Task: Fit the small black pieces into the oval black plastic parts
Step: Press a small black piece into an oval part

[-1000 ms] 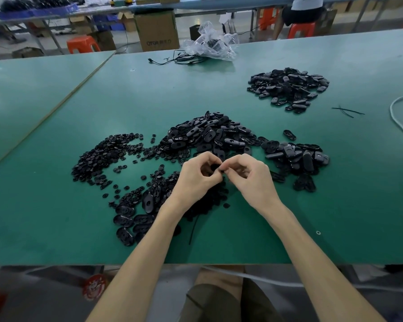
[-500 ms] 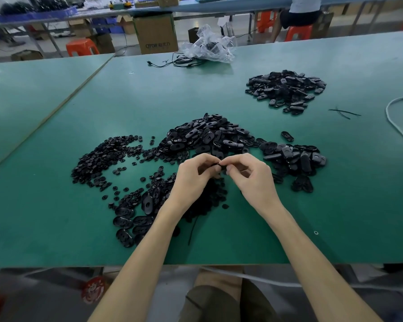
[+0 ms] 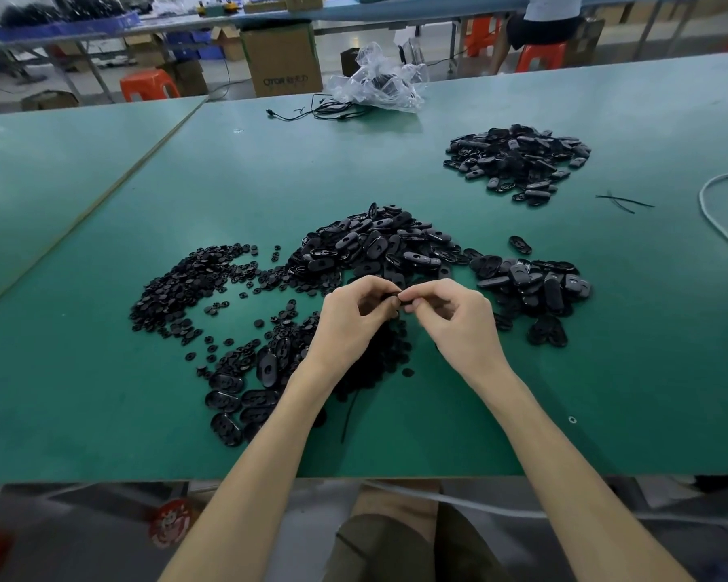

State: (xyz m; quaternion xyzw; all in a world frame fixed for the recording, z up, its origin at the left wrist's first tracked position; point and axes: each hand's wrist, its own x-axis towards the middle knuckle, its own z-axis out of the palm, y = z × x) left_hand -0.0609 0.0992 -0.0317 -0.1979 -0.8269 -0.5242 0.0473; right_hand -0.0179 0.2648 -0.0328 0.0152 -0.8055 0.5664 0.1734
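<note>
Fitting step in hand. My left hand [image 3: 354, 325] and right hand [image 3: 459, 325] meet above counter [image 3: 102, 413], fingers [image 3: 375, 287] curled, both pinching oval part [image 3: 400, 297]; small piece hidden between tips. Next, I judge: firm squeeze to seat, then fresh part from 12 o'clock heap [image 3: 375, 245].

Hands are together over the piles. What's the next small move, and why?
Probably squeeze to seat the fit: left hand and right hand both pinch one black part between them, and whether it has seated is hidden.

Green table [image 3: 102, 413], black oval parts [image 3: 375, 245], black small pcs [image 3: 177, 287], orange stool [image 3: 148, 84], brown box [image 3: 282, 52], prob. blue tray [image 3: 59, 30]
</note>
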